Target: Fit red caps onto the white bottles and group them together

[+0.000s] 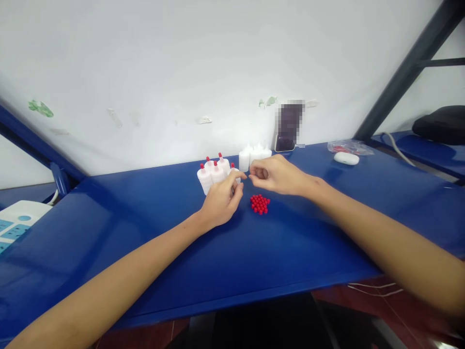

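My left hand (222, 199) is beside a group of small white squeeze bottles (205, 180) with red caps on their nozzles. Its index finger stretches to the right, with the thumb apart below it. It partly covers the rightmost red-capped bottle (233, 168); whether it touches that bottle I cannot tell. Facing it, my right hand (275, 174) is curled, thumb and fingertips drawn together in a pinch; anything between them is too small to make out. Behind the right hand stand several white bottles (244, 161) without red caps. Small red caps (260, 204) lie in a pile just below both hands.
The blue table (232, 261) meets a white wall at the back. A phone (288, 126) leans on that wall. To the right lie a white earbud case (346, 158) and a clear plastic bag (350, 147) with red pieces. A power strip (22, 220) sits at far left.
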{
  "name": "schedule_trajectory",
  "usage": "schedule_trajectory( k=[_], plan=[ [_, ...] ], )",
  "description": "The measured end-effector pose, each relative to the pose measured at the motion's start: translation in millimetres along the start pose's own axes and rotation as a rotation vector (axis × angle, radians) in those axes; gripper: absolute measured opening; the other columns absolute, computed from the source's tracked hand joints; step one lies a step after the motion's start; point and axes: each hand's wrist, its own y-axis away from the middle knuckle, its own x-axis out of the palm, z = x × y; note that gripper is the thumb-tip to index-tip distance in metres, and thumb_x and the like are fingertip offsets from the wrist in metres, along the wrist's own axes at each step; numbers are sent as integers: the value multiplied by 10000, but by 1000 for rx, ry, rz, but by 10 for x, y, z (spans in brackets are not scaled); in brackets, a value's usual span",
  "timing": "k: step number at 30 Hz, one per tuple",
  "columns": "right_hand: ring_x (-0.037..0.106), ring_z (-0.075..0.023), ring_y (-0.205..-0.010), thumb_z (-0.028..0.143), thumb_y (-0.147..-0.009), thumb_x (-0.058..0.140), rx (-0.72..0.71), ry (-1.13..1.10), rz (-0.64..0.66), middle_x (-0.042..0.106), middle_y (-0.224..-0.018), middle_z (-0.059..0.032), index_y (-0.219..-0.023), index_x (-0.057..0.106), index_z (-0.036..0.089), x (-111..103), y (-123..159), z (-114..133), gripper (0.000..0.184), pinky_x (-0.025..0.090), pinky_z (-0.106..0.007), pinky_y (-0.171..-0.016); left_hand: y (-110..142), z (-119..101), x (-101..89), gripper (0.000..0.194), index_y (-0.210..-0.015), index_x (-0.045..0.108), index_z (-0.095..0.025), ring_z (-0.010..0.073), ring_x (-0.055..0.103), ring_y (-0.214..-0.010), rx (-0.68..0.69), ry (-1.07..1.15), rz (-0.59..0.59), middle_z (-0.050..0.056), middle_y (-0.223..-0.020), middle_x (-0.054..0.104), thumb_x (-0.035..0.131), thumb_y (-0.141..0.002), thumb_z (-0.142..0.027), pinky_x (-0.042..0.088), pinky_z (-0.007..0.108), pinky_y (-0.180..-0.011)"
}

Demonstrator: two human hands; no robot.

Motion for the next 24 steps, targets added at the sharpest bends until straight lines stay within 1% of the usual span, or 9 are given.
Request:
schedule_trajectory(
  k=[3,5,8,10,12,15,17,22,24],
  plan=[
    [478,-99,-530,220,-843,555,88,85,14,588,-617,14,-833,639,160,0,5,-120,104,333,-236,-574,12,-12,-7,153,-1026,561,-171,58,423,-438,4,-10,6,-88,-560,459,416,-979,-184,318,189,-497],
    [517,-124,-565,237,-852,553,170,142,55,630,-663,-13,-936,667,154,-2,11,-215,164,347,-247,-592,20,-15,-9,155,-991,574,-169,57,418,-434,8,-29,26,-88,-543,453,421,-969,-176,308,189,-493],
    [594,-167,-652,250,-857,559,264,196,198,683,-742,-51,-1116,667,144,9,21,-333,299,382,-261,-632,28,-14,-7,156,-979,586,-168,58,422,-440,17,-63,60,-86,-538,462,433,-948,-164,304,189,-495],
    [624,-184,-701,248,-866,551,287,198,272,700,-781,-67,-1175,654,135,23,26,-375,345,407,-267,-663,30,-15,-5,169,-988,591,-167,63,434,-444,19,-86,86,-81,-539,478,427,-947,-171,315,192,-500],
    [637,-191,-724,248,-874,544,297,193,288,707,-796,-72,-1195,643,132,40,29,-387,356,423,-270,-684,30,-21,-4,185,-994,597,-168,71,450,-451,33,-126,122,-72,-547,506,418,-949,-182,327,199,-506],
    [650,-199,-748,254,-881,545,321,201,262,711,-813,-69,-1241,610,148,59,36,-380,381,436,-272,-698,30,-38,-4,192,-980,606,-172,84,479,-474,88,-204,179,-56,-569,541,419,-942,-190,337,212,-518],
    [658,-206,-770,255,-888,542,343,220,248,713,-832,-75,-1253,600,157,62,42,-386,383,441,-277,-703,31,-47,-3,193,-968,608,-172,92,494,-485,106,-235,194,-51,-573,551,419,-938,-193,340,220,-524],
    [673,-233,-808,255,-892,544,440,322,272,716,-862,-107,-1204,635,148,53,49,-468,342,459,-308,-738,29,-52,-2,201,-966,613,-173,99,513,-503,106,-241,217,-40,-586,577,415,-937,-197,352,226,-535],
    [678,-229,-818,236,-900,531,442,325,291,717,-864,-110,-1176,653,148,56,45,-503,314,463,-306,-760,26,-53,-4,204,-965,616,-171,98,511,-502,107,-236,223,-38,-590,582,415,-939,-201,350,227,-532]
  ],
)
